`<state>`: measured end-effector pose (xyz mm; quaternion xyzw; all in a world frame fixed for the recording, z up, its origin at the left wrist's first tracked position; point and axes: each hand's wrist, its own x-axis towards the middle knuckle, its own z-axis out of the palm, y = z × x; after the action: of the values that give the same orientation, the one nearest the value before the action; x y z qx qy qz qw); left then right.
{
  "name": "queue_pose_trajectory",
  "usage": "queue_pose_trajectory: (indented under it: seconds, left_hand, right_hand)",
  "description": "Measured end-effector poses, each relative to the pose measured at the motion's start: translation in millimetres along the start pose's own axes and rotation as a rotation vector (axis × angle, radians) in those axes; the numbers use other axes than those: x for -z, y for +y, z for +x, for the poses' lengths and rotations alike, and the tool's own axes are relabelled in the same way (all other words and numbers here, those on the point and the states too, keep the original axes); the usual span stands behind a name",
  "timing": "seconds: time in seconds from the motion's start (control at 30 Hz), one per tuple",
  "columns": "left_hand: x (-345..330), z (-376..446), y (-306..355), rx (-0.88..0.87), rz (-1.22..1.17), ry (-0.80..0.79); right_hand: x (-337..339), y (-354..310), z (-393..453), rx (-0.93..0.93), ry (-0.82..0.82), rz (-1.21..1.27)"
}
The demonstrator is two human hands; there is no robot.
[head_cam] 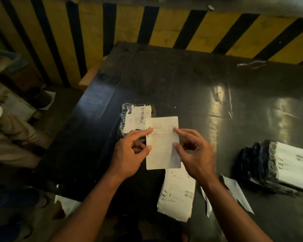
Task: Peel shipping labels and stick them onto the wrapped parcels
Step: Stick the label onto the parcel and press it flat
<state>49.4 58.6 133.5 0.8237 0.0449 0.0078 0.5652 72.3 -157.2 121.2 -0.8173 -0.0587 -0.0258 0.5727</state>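
A white shipping label (162, 149) is held flat above the dark table (191, 81), its printed side faintly showing through. My left hand (129, 154) pinches its left edge between thumb and forefinger. At the right edge my right hand (192, 152) pinches it the same way. Just behind the label lies a black wrapped parcel (124, 117) with a barcode label on top. A second wrapped parcel (276, 166), also labelled, sits at the right. Under my hands a flat white parcel or label sheet (177, 193) with barcodes lies near the front edge.
Loose white backing scraps (238, 194) lie right of the sheet, another scrap (66, 203) on the floor at left. A yellow-and-black striped barrier (147, 27) runs behind the table. A seated person's legs (12, 135) are at far left.
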Motion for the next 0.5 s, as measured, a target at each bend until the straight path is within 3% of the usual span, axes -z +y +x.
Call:
queue_pose_trajectory:
  seconds: [0.5]
  left_hand:
    - [60.6, 108.9, -54.9, 0.197, 0.204, 0.057]
  right_hand:
    - [-100.9, 28.1, 116.7, -0.042, -0.103, -0.209]
